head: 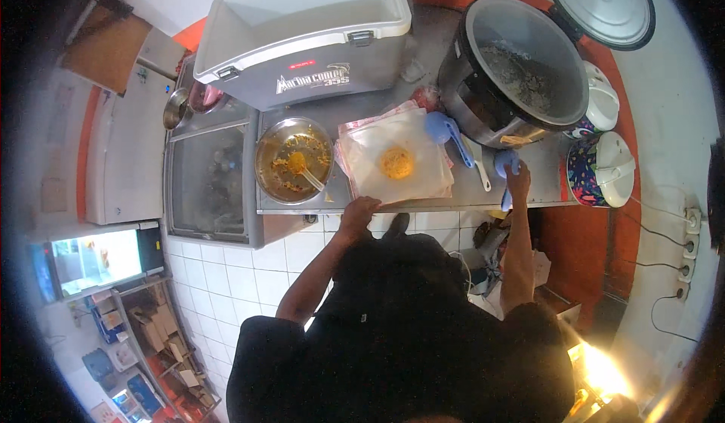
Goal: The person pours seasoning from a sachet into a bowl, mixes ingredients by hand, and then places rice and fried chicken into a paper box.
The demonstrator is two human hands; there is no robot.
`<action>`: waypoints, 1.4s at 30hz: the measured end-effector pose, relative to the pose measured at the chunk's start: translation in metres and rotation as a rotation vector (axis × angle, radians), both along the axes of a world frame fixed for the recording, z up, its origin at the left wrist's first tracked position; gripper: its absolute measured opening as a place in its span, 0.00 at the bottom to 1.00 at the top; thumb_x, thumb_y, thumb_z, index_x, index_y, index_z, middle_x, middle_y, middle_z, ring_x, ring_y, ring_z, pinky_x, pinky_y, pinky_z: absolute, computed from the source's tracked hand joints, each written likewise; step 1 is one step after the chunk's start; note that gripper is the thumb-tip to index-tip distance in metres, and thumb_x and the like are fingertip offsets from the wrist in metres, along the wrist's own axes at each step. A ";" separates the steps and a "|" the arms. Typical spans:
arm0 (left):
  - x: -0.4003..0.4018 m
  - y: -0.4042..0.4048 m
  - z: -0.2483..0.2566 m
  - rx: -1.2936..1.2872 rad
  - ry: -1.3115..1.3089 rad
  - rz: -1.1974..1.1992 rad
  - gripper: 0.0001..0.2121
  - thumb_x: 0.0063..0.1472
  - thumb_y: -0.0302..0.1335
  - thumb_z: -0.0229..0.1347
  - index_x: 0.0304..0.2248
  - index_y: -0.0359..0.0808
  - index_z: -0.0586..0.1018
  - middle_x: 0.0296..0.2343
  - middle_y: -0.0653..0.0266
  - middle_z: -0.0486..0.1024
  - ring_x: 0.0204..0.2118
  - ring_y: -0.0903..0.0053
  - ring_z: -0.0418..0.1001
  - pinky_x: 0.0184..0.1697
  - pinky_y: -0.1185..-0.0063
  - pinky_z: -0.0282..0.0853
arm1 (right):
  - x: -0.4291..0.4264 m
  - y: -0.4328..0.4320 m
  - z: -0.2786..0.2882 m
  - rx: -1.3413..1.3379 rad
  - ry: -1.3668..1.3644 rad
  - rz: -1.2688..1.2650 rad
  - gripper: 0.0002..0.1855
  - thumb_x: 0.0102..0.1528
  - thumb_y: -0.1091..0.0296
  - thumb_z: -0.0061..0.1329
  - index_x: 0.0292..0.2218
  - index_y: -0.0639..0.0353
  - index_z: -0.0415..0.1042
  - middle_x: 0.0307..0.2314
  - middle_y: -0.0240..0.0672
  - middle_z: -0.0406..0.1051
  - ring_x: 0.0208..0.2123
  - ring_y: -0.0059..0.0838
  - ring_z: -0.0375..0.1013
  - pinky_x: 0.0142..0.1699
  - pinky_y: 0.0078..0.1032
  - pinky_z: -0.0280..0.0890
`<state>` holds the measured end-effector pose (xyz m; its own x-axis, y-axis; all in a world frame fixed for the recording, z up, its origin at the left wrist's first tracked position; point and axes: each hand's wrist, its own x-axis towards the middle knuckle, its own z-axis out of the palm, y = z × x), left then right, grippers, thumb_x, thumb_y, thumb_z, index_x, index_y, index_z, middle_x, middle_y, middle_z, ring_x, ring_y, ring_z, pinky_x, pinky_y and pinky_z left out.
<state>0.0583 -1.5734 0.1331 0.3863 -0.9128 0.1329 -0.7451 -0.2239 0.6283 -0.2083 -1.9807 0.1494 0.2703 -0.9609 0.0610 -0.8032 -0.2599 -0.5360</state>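
Note:
My left hand [359, 217] rests at the near left edge of a stack of paper sheets [371, 140], its fingers on the paper's corner. On the top sheet lies a round, flat orange-yellow portion of food [397, 163]. My right hand [517, 179] is on a blue plastic scoop [506, 164] near the counter's front edge. A second blue scoop [447, 131] lies over the right side of the sheets, beside a utensil with a white handle [483, 174]. Left of the paper is a steel bowl [294, 187] with orange-yellow food remains and a spoon [311, 178].
A large open cooker [476, 83] stands behind the scoops, steam-hazed inside. An open cooler box [334, 72] is at the back. Two lidded containers with patterned sides [589, 168] stand at the right. A glass-topped freezer [208, 182] adjoins the counter at left.

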 end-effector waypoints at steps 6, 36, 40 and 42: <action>0.010 0.007 0.008 -0.098 0.057 0.067 0.04 0.53 0.26 0.55 0.27 0.34 0.76 0.26 0.59 0.73 0.31 0.64 0.73 0.35 0.71 0.69 | 0.082 0.120 0.035 -0.252 -0.107 0.423 0.27 0.48 0.56 0.57 0.46 0.57 0.66 0.46 0.43 0.64 0.52 0.44 0.61 0.57 0.40 0.52; 0.072 -0.046 0.009 -0.229 0.602 0.531 0.09 0.52 0.27 0.60 0.32 0.31 0.77 0.26 0.60 0.77 0.30 0.75 0.76 0.37 0.77 0.70 | 0.170 0.069 -0.014 0.579 -0.149 0.832 0.15 0.51 0.59 0.55 0.36 0.59 0.74 0.32 0.36 0.74 0.35 0.26 0.72 0.41 0.25 0.65; 0.055 -0.048 0.037 -0.191 0.478 0.663 0.11 0.51 0.27 0.62 0.33 0.32 0.78 0.29 0.58 0.78 0.32 0.72 0.77 0.39 0.75 0.70 | 0.173 0.062 0.008 0.681 -0.065 1.068 0.15 0.50 0.56 0.56 0.36 0.55 0.75 0.33 0.36 0.74 0.35 0.28 0.72 0.40 0.25 0.66; 0.045 -0.042 0.035 -0.185 0.400 0.608 0.12 0.51 0.29 0.62 0.34 0.33 0.78 0.30 0.58 0.78 0.33 0.70 0.76 0.40 0.75 0.70 | 0.176 0.070 0.025 0.631 -0.065 1.073 0.14 0.50 0.56 0.55 0.35 0.55 0.76 0.32 0.36 0.74 0.34 0.28 0.73 0.40 0.25 0.66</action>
<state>0.1036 -1.6153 0.1682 0.8662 -0.4996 0.0069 -0.2306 -0.3875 0.8926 -0.0327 -1.9110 0.1743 0.9496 -0.1236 -0.2882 -0.3124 -0.4505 -0.8363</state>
